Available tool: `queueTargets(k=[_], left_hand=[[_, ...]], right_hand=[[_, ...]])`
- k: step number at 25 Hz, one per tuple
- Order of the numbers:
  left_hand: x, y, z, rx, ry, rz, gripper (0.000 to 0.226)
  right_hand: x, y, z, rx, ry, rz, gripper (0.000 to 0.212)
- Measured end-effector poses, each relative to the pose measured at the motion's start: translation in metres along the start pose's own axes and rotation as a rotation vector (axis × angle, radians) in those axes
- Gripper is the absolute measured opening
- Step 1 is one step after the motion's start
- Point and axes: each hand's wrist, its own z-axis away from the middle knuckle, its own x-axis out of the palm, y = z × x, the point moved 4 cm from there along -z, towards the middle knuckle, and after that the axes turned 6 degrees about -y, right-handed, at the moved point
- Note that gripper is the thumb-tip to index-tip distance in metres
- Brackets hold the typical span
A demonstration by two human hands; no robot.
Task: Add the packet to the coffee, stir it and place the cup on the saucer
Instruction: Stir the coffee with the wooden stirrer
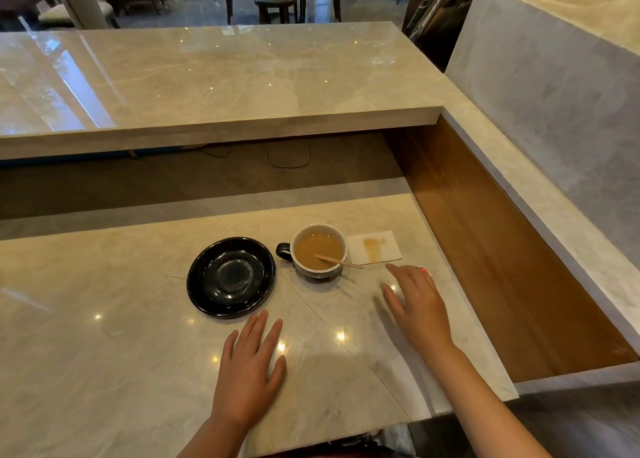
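Observation:
A dark cup [318, 273] with a white inside holds milky coffee and stands on the marble counter [104, 336]. A wooden stirrer [337, 261] leans in it, its end over the right rim. Left of the cup lies an empty black saucer [231, 277]; the two are apart. My left hand [250, 367] rests flat on the counter just below the saucer. My right hand [417, 305] hovers low to the right of the cup, fingers spread, empty. A small red and white object [425, 270] peeks out behind its fingers, mostly hidden.
A white napkin [375, 248] with a brown stain lies right of the cup. A raised marble ledge [221, 87] overhangs the back. A wooden side wall [502, 267] closes the right. Cables lie under the ledge.

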Motion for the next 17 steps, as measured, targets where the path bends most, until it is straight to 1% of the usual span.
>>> queueTargets(k=[3,5,6,9,13,15,17], left_hand=[[0.000,0.001,0.001,-0.001,0.004,0.011,0.055],[0.000,0.001,0.001,-0.004,0.004,0.022,0.056],[-0.001,0.001,0.001,-0.005,0.003,0.029,0.056],[-0.001,0.001,0.001,-0.004,-0.001,0.041,0.056],[-0.004,0.002,0.001,-0.014,-0.010,0.042,0.057],[-0.004,0.001,0.002,-0.019,-0.016,0.046,0.056],[-0.004,0.001,0.002,-0.018,-0.029,0.044,0.056]], right_hand=[[0.004,-0.028,-0.021,-0.053,-0.091,-0.094,0.040],[0.007,-0.040,-0.033,-0.025,-0.154,-0.165,0.041],[0.007,-0.044,-0.038,-0.017,-0.163,-0.180,0.037],[0.009,-0.048,-0.051,-0.040,-0.131,-0.221,0.022],[0.010,-0.049,-0.063,-0.048,-0.094,-0.320,0.016],[0.011,-0.049,-0.067,-0.001,-0.083,-0.394,0.013],[0.013,-0.049,-0.070,0.103,-0.101,-0.491,0.014]])
